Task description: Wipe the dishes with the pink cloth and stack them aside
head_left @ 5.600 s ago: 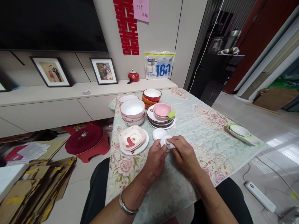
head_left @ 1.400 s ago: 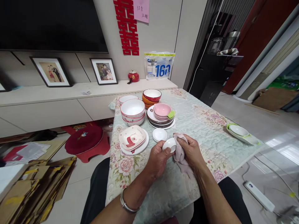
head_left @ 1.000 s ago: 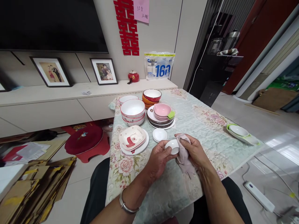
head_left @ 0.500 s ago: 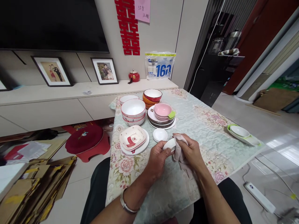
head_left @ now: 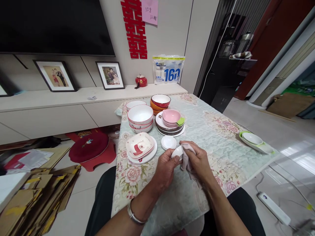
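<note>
A small white dish [head_left: 177,152] is tilted between my hands above the near part of the table. My left hand [head_left: 166,165] pinches its left edge, thumb on top. My right hand [head_left: 197,158] is closed on a pale pink cloth [head_left: 187,162], which wraps over the dish's right edge. Just beyond my left fingers lies a short stack of small white dishes [head_left: 168,142]. To its left, patterned square bowls [head_left: 139,145] sit on a white plate [head_left: 154,152].
White bowls with red rims [head_left: 140,114], orange and red bowls [head_left: 160,100], and dark-rimmed plates [head_left: 169,130] under pink bowls [head_left: 171,116] stand farther back. Green-edged white dishes [head_left: 256,141] lie at the table's right. A red stool [head_left: 90,147] and flattened cardboard [head_left: 41,193] are on the floor left.
My right hand and the cloth have shifted slightly left over the dish. The dish has turned a little, showing more of its face. The stacks have not moved.
</note>
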Motion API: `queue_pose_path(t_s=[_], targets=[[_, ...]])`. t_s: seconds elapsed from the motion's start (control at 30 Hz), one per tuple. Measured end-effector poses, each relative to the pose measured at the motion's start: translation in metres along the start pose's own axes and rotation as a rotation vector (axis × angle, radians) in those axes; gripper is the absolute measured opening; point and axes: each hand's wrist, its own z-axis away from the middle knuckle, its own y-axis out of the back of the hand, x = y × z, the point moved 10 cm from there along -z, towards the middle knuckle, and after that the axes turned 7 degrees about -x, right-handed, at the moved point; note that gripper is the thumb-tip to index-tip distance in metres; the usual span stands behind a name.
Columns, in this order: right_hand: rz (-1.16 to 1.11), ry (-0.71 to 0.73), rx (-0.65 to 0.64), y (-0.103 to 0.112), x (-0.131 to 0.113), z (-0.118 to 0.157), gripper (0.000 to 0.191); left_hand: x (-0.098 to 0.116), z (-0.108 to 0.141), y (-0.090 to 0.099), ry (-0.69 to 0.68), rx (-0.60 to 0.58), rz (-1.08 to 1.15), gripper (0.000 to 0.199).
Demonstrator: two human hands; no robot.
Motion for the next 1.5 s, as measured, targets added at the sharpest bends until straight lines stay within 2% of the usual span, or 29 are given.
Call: queue_pose_path(t_s=[0.07, 0.13, 0.2, 0.33, 0.4, 0.47, 0.6, 0.67, 0.73, 0.87, 0.93, 1.1, 1.2, 1.3, 1.4, 1.5], targets=[[-0.125, -0.143, 0.040, 0.006, 0.023, 0.001, 0.029, 0.001, 0.000, -0.004, 0.019, -0.005, 0.059, 0.028], [-0.177, -0.197, 0.051, 0.007, 0.031, 0.003, 0.033, 0.000, 0.000, -0.006, 0.030, -0.005, 0.083, 0.029], [-0.112, -0.126, 0.045, 0.006, 0.019, 0.003, 0.029, 0.000, 0.000, -0.003, 0.023, 0.005, 0.070, 0.028], [0.181, 0.161, -0.067, -0.015, -0.026, 0.003, 0.029, 0.000, 0.000, 0.004, -0.017, 0.008, -0.097, 0.018], [0.214, 0.205, -0.102, -0.021, -0.031, 0.004, 0.031, 0.001, 0.000, 0.006, -0.025, 0.007, -0.144, 0.018], [0.124, 0.124, -0.064, -0.014, -0.020, 0.002, 0.028, 0.000, 0.000, 0.004, -0.009, -0.002, -0.098, 0.022], [-0.182, -0.158, 0.070, 0.005, 0.022, 0.003, 0.030, -0.002, 0.000, -0.003, 0.035, -0.008, 0.058, 0.029], [-0.211, -0.192, 0.077, 0.006, 0.027, 0.005, 0.033, -0.002, 0.000, -0.002, 0.042, 0.005, 0.102, 0.031], [-0.106, -0.120, 0.052, 0.003, 0.016, 0.004, 0.030, -0.004, 0.000, 0.001, 0.047, 0.028, 0.105, 0.031], [0.169, 0.137, -0.057, -0.015, -0.021, 0.004, 0.031, -0.004, 0.000, 0.004, 0.028, 0.024, 0.011, 0.026], [0.183, 0.161, -0.079, -0.018, -0.025, 0.004, 0.033, -0.003, 0.000, 0.003, 0.017, 0.009, -0.010, 0.025], [-0.055, -0.102, 0.038, 0.004, 0.016, 0.001, 0.026, -0.005, -0.001, 0.002, 0.048, 0.015, 0.101, 0.033], [-0.091, -0.193, 0.093, 0.012, 0.033, 0.002, 0.028, -0.005, -0.001, 0.003, 0.054, 0.030, 0.162, 0.034], [-0.003, -0.182, 0.184, 0.018, 0.032, 0.005, 0.025, -0.005, -0.001, 0.006, 0.051, 0.058, 0.186, 0.035], [0.168, -0.088, 0.268, 0.019, 0.017, 0.010, 0.018, -0.007, -0.002, 0.008, 0.050, 0.065, 0.191, 0.035], [0.395, 0.070, 0.224, 0.004, -0.008, 0.011, 0.006, -0.010, -0.003, 0.010, 0.050, 0.062, 0.196, 0.037]])
